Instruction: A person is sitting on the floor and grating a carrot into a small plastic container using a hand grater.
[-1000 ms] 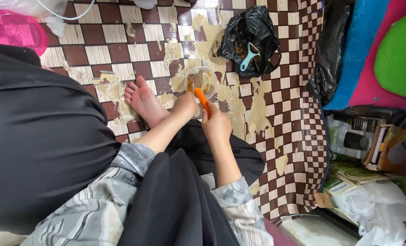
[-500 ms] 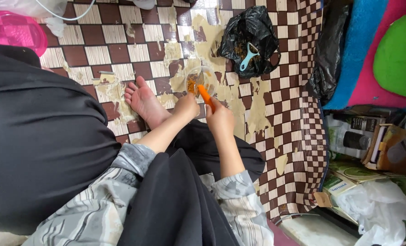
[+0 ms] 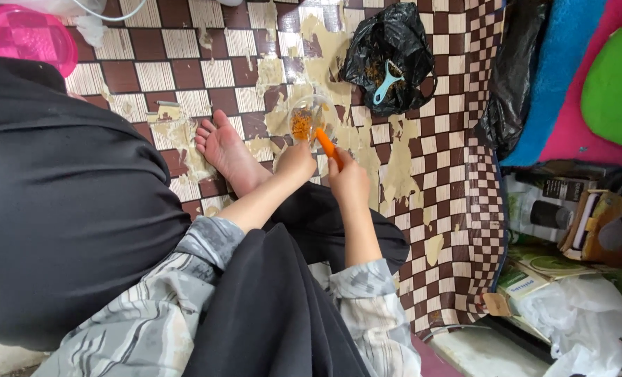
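Surface: worn floor covering [image 3: 457, 174] of brown and cream checks, its top layer peeled away in pale patches around the middle. I sit on it; my bare foot [image 3: 228, 150] lies flat to the left of the small clear glass bowl [image 3: 309, 117].

Landmark: the small clear glass bowl, standing on the floor ahead of my hands and holding orange gratings.

Beyond the bowl, to its right: a crumpled black plastic bag [image 3: 388, 59], open, with orange scraps and a light blue peeler [image 3: 386, 82] lying in it.

Far left of the bowl, at the upper corner: a round pink plastic container [image 3: 24, 38].

Far right of the bowl: a rolled blue and pink textile [image 3: 569, 77] with a green cushion [image 3: 615, 80] against it; below these, cardboard boxes [image 3: 597, 223] and a white plastic bag [image 3: 583, 321].

Nearer me than the bowl: my lap in black cloth [image 3: 66, 202] and my grey patterned sleeves [image 3: 164, 307].

Left hand [image 3: 295, 162]: curled, fingers bent, set at the near rim of the bowl. Whether it grips the bowl or only rests against it I cannot tell.

Right hand [image 3: 349, 183]: closed around the lower end of an orange carrot piece [image 3: 328, 146]. The carrot slants up and left from my fist, its free tip reaching the bowl's near right edge.
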